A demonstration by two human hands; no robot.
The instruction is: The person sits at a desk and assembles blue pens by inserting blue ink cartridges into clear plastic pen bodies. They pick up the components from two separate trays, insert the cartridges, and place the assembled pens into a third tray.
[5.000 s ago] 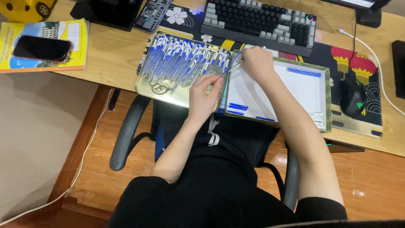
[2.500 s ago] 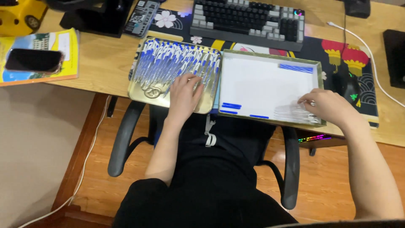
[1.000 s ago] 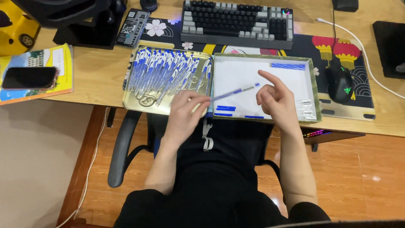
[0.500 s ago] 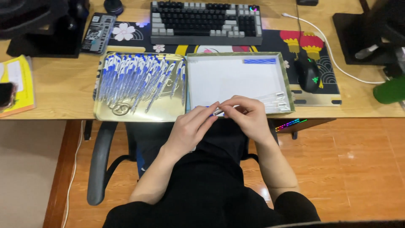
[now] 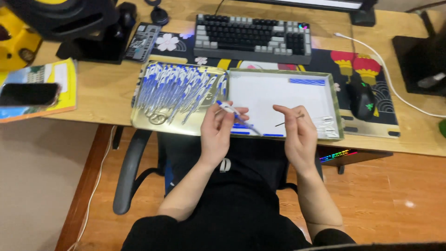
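My left hand (image 5: 218, 132) grips a blue and clear pen barrel (image 5: 234, 116) over the front edge of the white tray (image 5: 278, 95). My right hand (image 5: 297, 135) pinches a thin dark refill (image 5: 288, 121) a short way right of the pen; the two parts are apart. A gold tray (image 5: 139, 123) to the left holds several blue and clear pens (image 5: 179, 88). On the white tray lie blue caps at its front (image 5: 272, 135), a blue strip at the far right corner (image 5: 306, 82) and pale parts at the right front (image 5: 325, 125).
A keyboard (image 5: 253, 39) lies behind the trays on a patterned desk mat (image 5: 371, 116). A dark mouse (image 5: 361, 100) and a white cable (image 5: 395, 83) are at the right. A phone (image 5: 28, 94) rests on a yellow book (image 5: 65, 81) at the left. My chair's armrest (image 5: 127, 172) juts below the desk.
My hands, joined on the pen before my lap, have drawn apart: the left keeps the barrel, the right now holds the thin refill. The view shifted slightly.
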